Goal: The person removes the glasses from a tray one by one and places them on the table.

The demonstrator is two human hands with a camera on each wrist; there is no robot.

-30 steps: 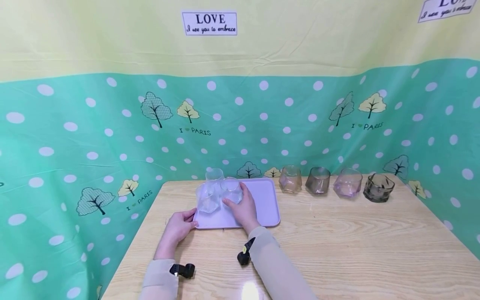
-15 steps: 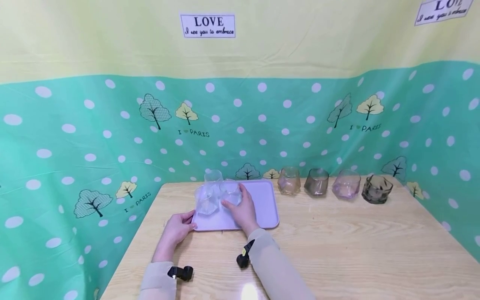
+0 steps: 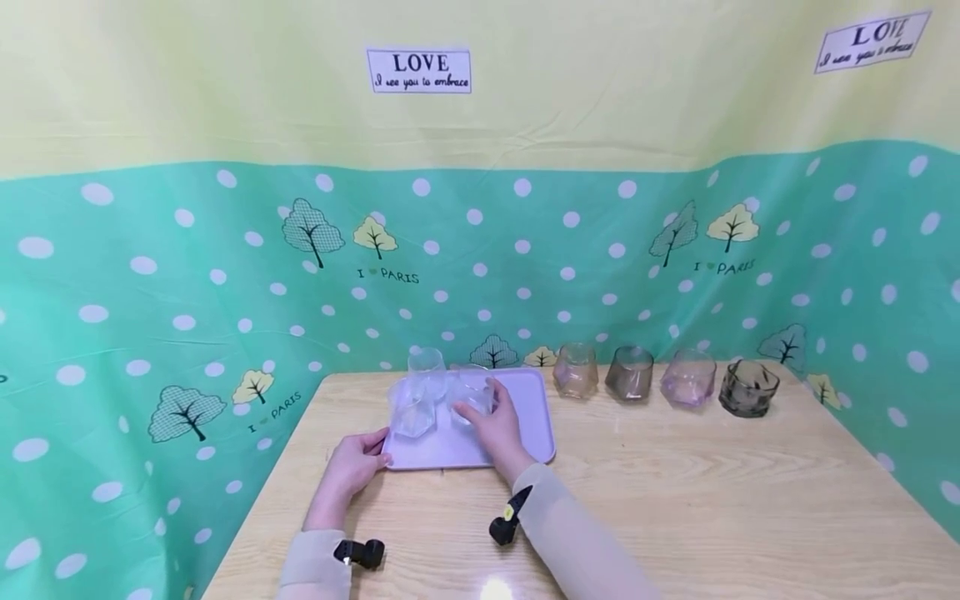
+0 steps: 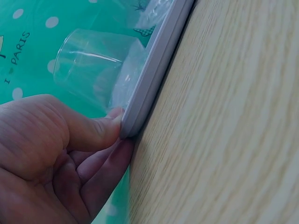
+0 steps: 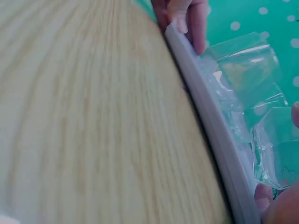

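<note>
A pale lilac tray (image 3: 525,417) lies on the table, its front left corner pinched between the thumb and fingers of my left hand (image 3: 354,467). My right hand (image 3: 497,423) grips a clear drinking glass (image 3: 468,393) over the middle of the tray. In the right wrist view this glass (image 5: 280,144) shows only in part beside my fingertips; whether its base touches the tray I cannot tell. To its left two more clear glasses stand on the tray, one near the front (image 3: 414,417) and one behind (image 3: 426,371).
Along the back of the wooden table (image 3: 675,500), right of the tray, stand an amber glass (image 3: 576,372), a grey glass (image 3: 630,377), a pinkish-purple glass (image 3: 687,382) and a dark low glass (image 3: 748,390). A green dotted curtain (image 3: 480,250) hangs close behind.
My right hand and its glass have shifted slightly to the right, away from the other two clear glasses. The left hand stays on the tray corner. The head view has tilted a little upward.
</note>
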